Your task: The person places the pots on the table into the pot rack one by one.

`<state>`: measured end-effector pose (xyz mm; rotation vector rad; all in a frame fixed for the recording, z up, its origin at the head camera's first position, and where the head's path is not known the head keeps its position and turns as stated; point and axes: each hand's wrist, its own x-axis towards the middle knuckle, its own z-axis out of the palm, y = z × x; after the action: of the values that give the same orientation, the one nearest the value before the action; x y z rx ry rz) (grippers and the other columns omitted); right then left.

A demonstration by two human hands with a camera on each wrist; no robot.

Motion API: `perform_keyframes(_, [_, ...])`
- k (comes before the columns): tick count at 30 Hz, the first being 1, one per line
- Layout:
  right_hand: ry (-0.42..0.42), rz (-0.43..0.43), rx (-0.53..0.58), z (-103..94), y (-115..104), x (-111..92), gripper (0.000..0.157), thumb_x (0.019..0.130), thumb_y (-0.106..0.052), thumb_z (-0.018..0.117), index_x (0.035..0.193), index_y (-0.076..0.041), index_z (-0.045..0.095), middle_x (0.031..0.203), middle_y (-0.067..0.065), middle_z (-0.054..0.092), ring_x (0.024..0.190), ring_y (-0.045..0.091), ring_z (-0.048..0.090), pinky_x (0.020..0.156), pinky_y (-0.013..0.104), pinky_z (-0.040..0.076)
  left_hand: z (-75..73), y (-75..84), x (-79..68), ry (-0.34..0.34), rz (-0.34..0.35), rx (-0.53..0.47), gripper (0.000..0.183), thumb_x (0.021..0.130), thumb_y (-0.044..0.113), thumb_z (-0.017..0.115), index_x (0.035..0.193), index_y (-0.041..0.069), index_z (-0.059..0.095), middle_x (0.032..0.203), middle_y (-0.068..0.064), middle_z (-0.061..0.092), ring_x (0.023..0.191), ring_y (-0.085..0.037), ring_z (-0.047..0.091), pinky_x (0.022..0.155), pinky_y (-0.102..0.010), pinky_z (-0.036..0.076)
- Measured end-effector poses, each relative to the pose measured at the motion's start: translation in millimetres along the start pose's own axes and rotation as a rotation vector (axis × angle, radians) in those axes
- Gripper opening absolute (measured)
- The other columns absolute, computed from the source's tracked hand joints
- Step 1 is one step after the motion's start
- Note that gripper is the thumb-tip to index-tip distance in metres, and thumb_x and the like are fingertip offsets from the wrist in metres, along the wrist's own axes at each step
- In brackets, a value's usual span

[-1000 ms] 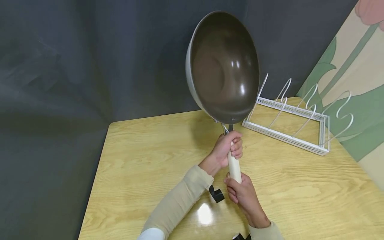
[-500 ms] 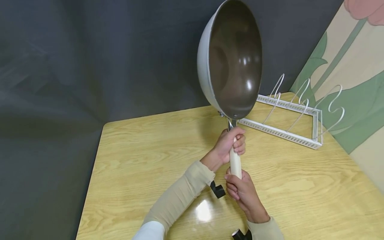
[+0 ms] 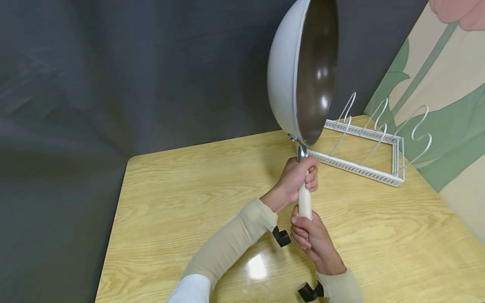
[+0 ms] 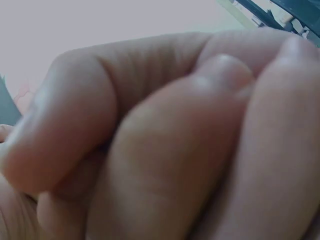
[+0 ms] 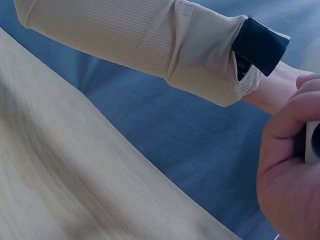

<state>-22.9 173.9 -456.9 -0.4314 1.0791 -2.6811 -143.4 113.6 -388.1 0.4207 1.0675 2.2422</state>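
Note:
A deep wok [image 3: 286, 75], white outside and brown inside, is held up on edge above the table, its open side turned to the right and its top cut off by the head view. My left hand [image 3: 297, 179] grips the cream handle [image 3: 305, 202] near the metal neck. Lower down, my right hand [image 3: 312, 235] grips the handle's end. Curled fingers [image 4: 165, 150] fill the left wrist view and hide the handle there. In the right wrist view, the right hand [image 5: 295, 160] is wrapped round the handle's end [image 5: 312, 142].
A white wire rack [image 3: 360, 168] with several curved dividers stands on the wooden table [image 3: 182, 202] at the back right, partly behind the wok. A dark curtain [image 3: 182, 75] hangs behind, and a flower-patterned cloth [image 3: 451, 97] lies along the right side.
The wok has turned so that more of its white outside shows and less of its inside. It has also risen and shifted right in view. Both hands keep their grip.

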Motion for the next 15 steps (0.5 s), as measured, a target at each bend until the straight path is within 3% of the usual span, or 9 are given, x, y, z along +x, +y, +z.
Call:
perform_keyframes(7, [-0.095,-0.022,0.078,-4.6,-3.4,2.9,0.03,0.09,0.01,0.026,0.088,-0.008,0.051,0.053,0.0,0.023,0.036,0.01,0.017,0.028,0.022,0.011,8.5,-1.5,6.0,0.059,0.013,0.062,0.032,0.087,0.009,0.053,0.058,0.011,0.039,0.045,-0.001,0.032,0.037,-0.012,0.03,0.036,-0.024,0.028])
perform_keyframes(15, [-0.154,-0.042,0.152,-11.5,-4.6,0.0,0.034,0.087,0.01,0.02,0.09,-0.007,0.05,0.053,0.0,0.019,0.034,0.009,0.016,0.025,0.021,0.009,15.7,-10.8,10.2,0.053,0.039,0.136,0.033,0.085,0.012,0.057,0.057,0.011,0.039,0.045,-0.001,0.033,0.037,-0.013,0.032,0.036,-0.024,0.031])
